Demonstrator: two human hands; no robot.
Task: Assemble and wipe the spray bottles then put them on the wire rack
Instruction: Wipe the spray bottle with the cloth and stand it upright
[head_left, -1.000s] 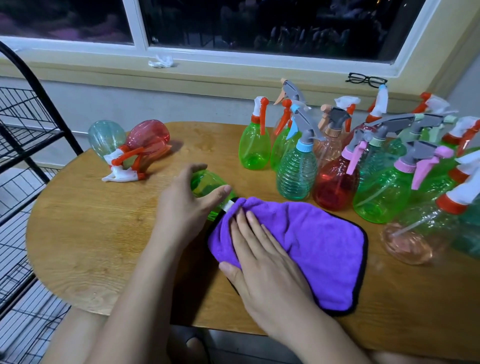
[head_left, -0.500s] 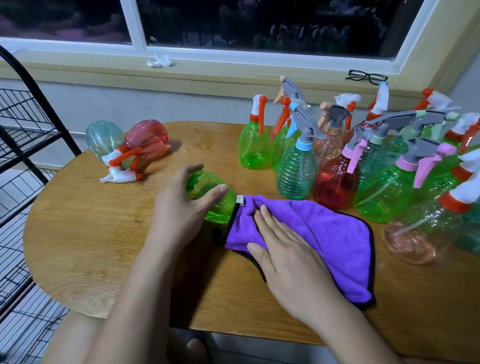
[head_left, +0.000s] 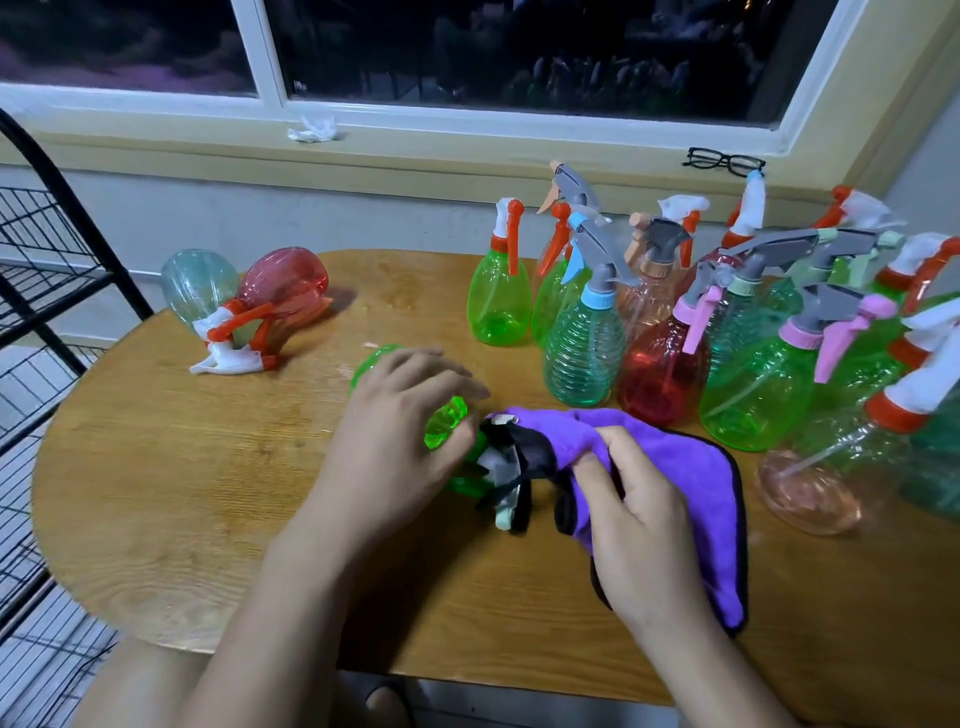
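A green spray bottle (head_left: 445, 422) lies on its side in the middle of the wooden table (head_left: 171, 483). My left hand (head_left: 395, 441) grips it from above, covering most of its body. My right hand (head_left: 636, 525) pinches a bunched fold of the purple cloth (head_left: 691, 467), whose black-edged corner is lifted against the bottle's near end. The bottle's head is hidden behind the cloth corner.
Two bottles, pale green (head_left: 200, 286) and red (head_left: 285, 283), lie at the table's far left. Several assembled spray bottles (head_left: 587, 338) crowd the right side. A black wire rack (head_left: 47, 270) stands at the left. Glasses (head_left: 724, 161) sit on the window sill.
My right hand went from pressing flat on the cloth to pinching and lifting it. The cloth's corner rose off the table. My left hand closed further over the green bottle, which turned.
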